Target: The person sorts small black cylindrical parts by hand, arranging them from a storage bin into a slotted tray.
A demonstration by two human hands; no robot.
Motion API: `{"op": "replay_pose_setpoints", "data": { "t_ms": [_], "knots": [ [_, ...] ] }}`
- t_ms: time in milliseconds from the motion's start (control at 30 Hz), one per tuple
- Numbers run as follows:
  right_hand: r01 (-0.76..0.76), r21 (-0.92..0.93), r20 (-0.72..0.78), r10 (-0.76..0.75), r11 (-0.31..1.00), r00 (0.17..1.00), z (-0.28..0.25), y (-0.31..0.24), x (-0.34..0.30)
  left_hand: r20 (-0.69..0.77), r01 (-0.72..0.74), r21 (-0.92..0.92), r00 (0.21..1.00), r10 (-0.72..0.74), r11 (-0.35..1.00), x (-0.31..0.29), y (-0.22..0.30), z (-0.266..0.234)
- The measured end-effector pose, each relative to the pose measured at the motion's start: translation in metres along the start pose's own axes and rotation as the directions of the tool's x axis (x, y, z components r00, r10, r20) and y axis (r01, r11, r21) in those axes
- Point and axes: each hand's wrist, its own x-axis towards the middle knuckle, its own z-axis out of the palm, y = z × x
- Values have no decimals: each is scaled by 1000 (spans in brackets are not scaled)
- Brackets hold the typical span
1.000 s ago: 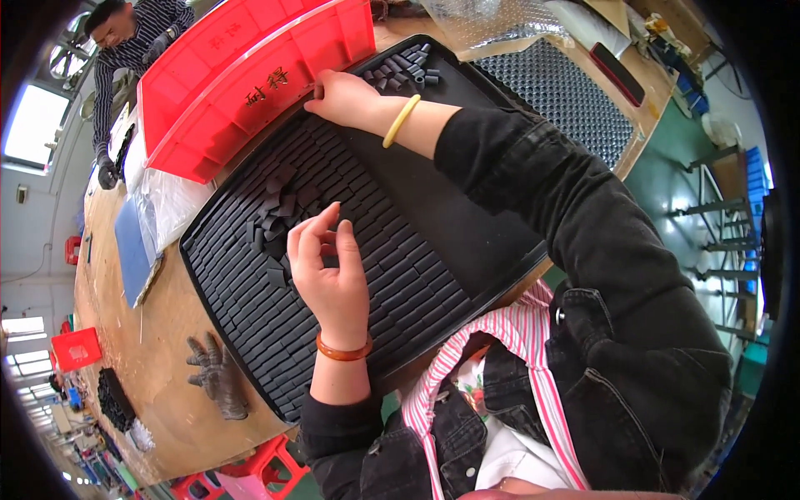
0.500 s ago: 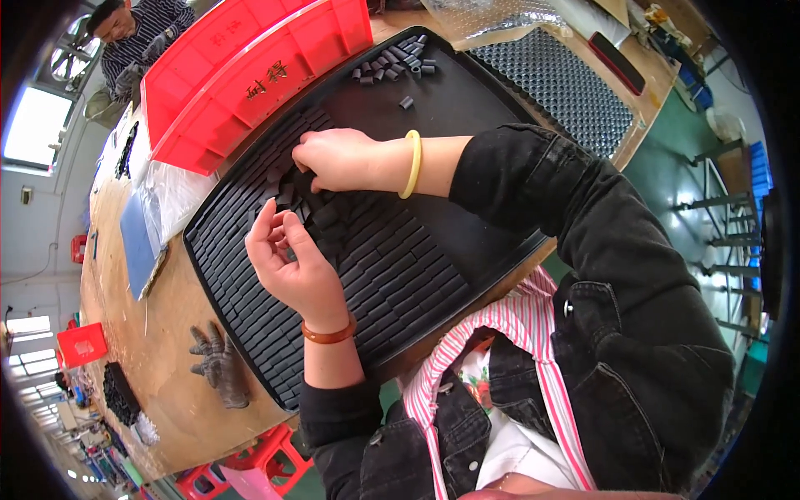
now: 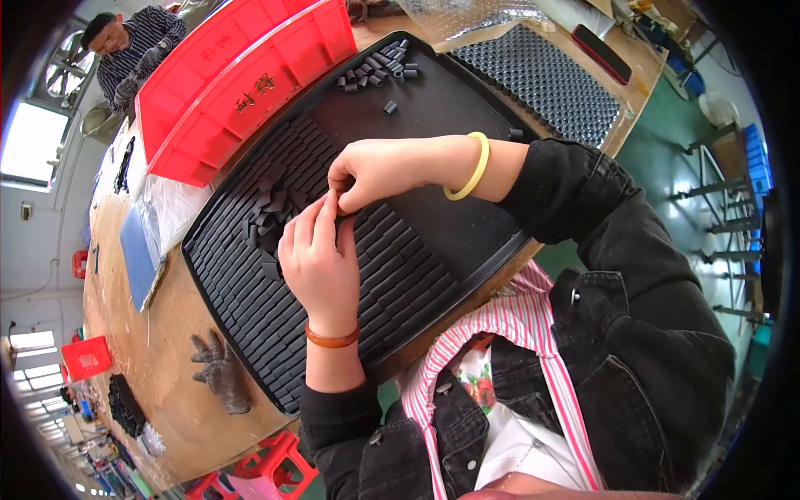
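— Where are the hands?

— Both over the middle of the black tray (image 3: 467, 108). The left hand (image 3: 321, 267) and right hand (image 3: 375, 171) meet fingertip to fingertip, pinching a small dark block (image 3: 343, 218) between them, just above the packed rows (image 3: 392, 275).

— Gripping hard?

— Fingers are pressed together around the block; how firmly, I cannot tell.

— Any room on that tray?

— The far half is bare apart from a loose pile (image 3: 375, 68) at the tray's far edge and one stray piece (image 3: 389, 107). Near the tray's left side the rows break into a jumble (image 3: 271, 212).

— And round the tray?

— A red bin (image 3: 242, 83) butts against its far-left edge, a grid tray (image 3: 542, 79) lies past its far-right edge, and a grey glove (image 3: 218, 371) lies on the table (image 3: 167, 333) off its near-left corner.
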Motion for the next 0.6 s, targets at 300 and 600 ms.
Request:
{"op": "replay_pose_setpoints", "data": {
  "t_ms": [300, 600],
  "knots": [
    [-280, 603, 226, 176, 747, 958, 1, 11, -6, -21, -17, 43, 1000, 18, 999, 2, 5, -2],
    [-171, 949, 91, 286, 266, 954, 10, 29, -11, -22, 100, -46, 995, -101, 994, 1, -2, 0]
  ]
}}
